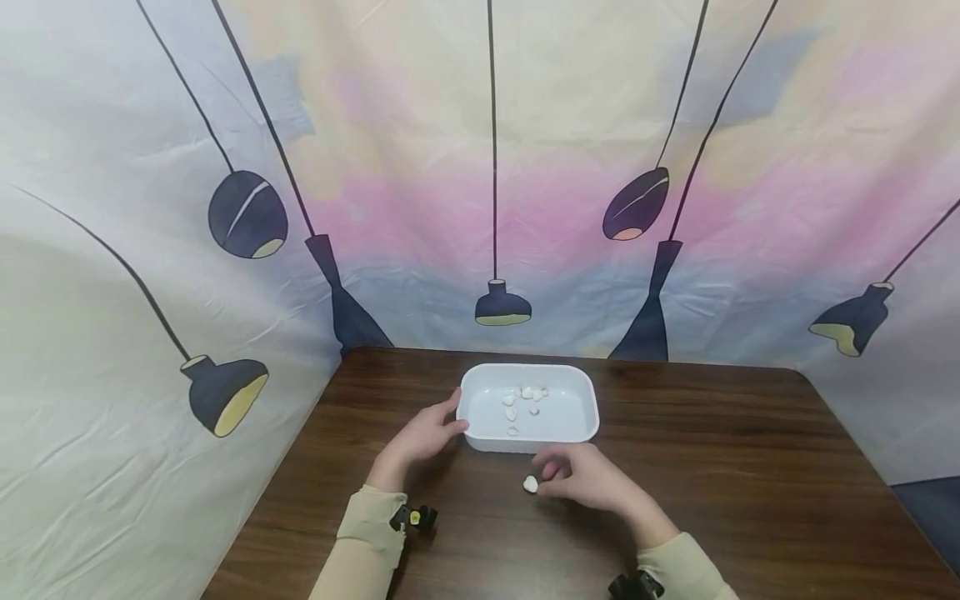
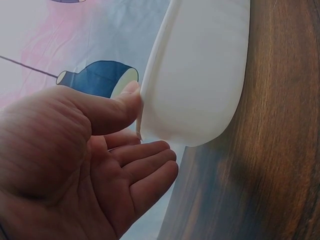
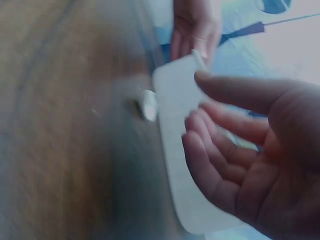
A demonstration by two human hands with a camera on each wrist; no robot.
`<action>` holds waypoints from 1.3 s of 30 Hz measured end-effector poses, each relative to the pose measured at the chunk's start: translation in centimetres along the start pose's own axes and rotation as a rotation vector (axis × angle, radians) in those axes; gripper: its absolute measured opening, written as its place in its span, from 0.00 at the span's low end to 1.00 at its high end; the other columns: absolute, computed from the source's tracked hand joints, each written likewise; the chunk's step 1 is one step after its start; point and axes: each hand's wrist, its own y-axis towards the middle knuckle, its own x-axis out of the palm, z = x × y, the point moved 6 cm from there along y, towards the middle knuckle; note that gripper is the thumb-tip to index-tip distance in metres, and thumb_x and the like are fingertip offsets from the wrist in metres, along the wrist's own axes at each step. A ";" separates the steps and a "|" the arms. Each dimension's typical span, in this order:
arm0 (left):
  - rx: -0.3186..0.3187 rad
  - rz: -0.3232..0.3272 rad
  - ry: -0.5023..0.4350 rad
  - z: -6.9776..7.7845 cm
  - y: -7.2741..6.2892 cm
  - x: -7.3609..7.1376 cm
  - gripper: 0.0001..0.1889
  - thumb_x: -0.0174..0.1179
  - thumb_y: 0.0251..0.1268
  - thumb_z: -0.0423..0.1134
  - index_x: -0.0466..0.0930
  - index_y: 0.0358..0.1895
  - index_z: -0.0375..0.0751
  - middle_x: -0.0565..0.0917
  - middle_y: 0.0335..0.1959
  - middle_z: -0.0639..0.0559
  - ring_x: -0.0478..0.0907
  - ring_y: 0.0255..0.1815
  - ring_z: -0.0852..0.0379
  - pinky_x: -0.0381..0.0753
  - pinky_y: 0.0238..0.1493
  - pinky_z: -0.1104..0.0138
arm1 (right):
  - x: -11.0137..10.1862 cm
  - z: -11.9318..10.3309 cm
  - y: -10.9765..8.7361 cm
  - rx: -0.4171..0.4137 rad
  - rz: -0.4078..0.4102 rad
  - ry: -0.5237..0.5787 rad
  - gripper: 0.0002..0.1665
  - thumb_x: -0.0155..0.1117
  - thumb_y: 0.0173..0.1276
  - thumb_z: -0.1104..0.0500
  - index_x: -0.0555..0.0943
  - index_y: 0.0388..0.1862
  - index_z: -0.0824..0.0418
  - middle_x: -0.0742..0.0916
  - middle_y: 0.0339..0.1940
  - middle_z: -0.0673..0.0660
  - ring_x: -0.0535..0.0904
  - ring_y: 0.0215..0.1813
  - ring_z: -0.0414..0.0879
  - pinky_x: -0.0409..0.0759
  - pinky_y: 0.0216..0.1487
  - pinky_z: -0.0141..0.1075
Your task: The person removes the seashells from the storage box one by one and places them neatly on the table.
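A white tray (image 1: 480,445) stands on the brown wooden table, with several small white pieces (image 1: 512,414) inside it. At its left end rests my left hand (image 1: 427,433), thumb and index finger touching the rim. The left wrist view shows the other fingers of that hand fairly straight beside the tray wall. One small white piece (image 1: 531,484), roughly heart-shaped, lies on the table in front of the tray. My right hand (image 1: 585,475) hovers beside this piece with loosely bent fingers. A gap separates fingers and piece (image 3: 148,105) in the blurred right wrist view, and nothing sits between the fingers.
The wooden table (image 1: 750,467) reaches back to a hanging cloth (image 1: 420,208) printed with lamps. A dark strap device (image 1: 414,517) is worn on the left wrist and a similar one (image 1: 636,586) on the right.
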 end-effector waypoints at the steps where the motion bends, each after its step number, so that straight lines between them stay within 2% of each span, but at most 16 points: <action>1: 0.001 -0.002 -0.002 0.0 0.0 0.0 0.35 0.58 0.83 0.40 0.56 0.84 0.32 0.64 0.83 0.38 0.63 0.82 0.39 0.62 0.80 0.44 | -0.4 -0.2 -0.1 -0.013 -0.014 0.001 0.20 0.83 0.63 0.59 0.88 0.52 0.63 0.88 0.36 0.49 0.84 0.35 0.40 0.84 0.36 0.34; 5: 0.010 -0.008 -0.003 0.0 0.0 0.1 0.35 0.59 0.83 0.40 0.56 0.84 0.32 0.64 0.83 0.37 0.63 0.82 0.39 0.63 0.80 0.44 | -2.1 -0.7 0.1 -0.040 -0.005 -0.011 0.19 0.80 0.67 0.57 0.88 0.54 0.63 0.89 0.38 0.47 0.85 0.39 0.39 0.84 0.42 0.35; 8: 0.013 -0.006 0.002 -0.1 0.1 -0.1 0.36 0.59 0.83 0.41 0.56 0.84 0.32 0.64 0.83 0.37 0.64 0.82 0.39 0.64 0.80 0.44 | -3.3 -0.9 0.6 -0.038 0.056 -0.009 0.17 0.77 0.71 0.57 0.89 0.54 0.63 0.89 0.39 0.47 0.85 0.42 0.41 0.84 0.46 0.36; 13: 0.003 -0.008 -0.010 -0.1 0.0 -0.2 0.36 0.59 0.83 0.41 0.56 0.85 0.33 0.64 0.83 0.38 0.63 0.82 0.39 0.63 0.80 0.43 | -4.2 -1.1 2.3 -0.036 0.136 0.023 0.17 0.75 0.73 0.56 0.89 0.56 0.64 0.91 0.42 0.50 0.87 0.45 0.45 0.86 0.47 0.37; 19: 0.005 -0.012 -0.005 -0.2 0.1 -0.2 0.35 0.59 0.84 0.40 0.56 0.85 0.33 0.63 0.83 0.38 0.63 0.83 0.39 0.62 0.80 0.43 | -4.0 -1.0 5.2 -0.005 0.144 0.014 0.16 0.75 0.73 0.58 0.89 0.55 0.64 0.91 0.44 0.52 0.87 0.44 0.46 0.86 0.47 0.40; 28: -0.014 -0.010 -0.002 -0.4 0.2 -0.1 0.36 0.59 0.83 0.41 0.56 0.85 0.35 0.64 0.83 0.39 0.63 0.82 0.40 0.63 0.80 0.43 | -3.2 1.0 9.0 0.059 0.101 -0.074 0.14 0.75 0.70 0.63 0.90 0.53 0.64 0.90 0.39 0.50 0.86 0.46 0.46 0.85 0.54 0.43; 34: -0.016 -0.012 -0.012 -0.4 0.1 -0.1 0.36 0.60 0.83 0.42 0.57 0.85 0.36 0.64 0.83 0.39 0.64 0.82 0.39 0.63 0.79 0.42 | -2.6 1.9 10.7 0.090 0.110 -0.084 0.12 0.74 0.69 0.66 0.91 0.50 0.61 0.91 0.40 0.52 0.84 0.46 0.46 0.84 0.50 0.42; 39: -0.008 0.005 -0.010 -0.4 0.2 0.0 0.35 0.59 0.83 0.41 0.57 0.85 0.35 0.66 0.82 0.38 0.65 0.81 0.38 0.64 0.79 0.41 | -1.7 2.3 11.6 0.116 0.106 -0.073 0.11 0.74 0.68 0.65 0.92 0.49 0.60 0.90 0.40 0.51 0.83 0.42 0.44 0.85 0.45 0.39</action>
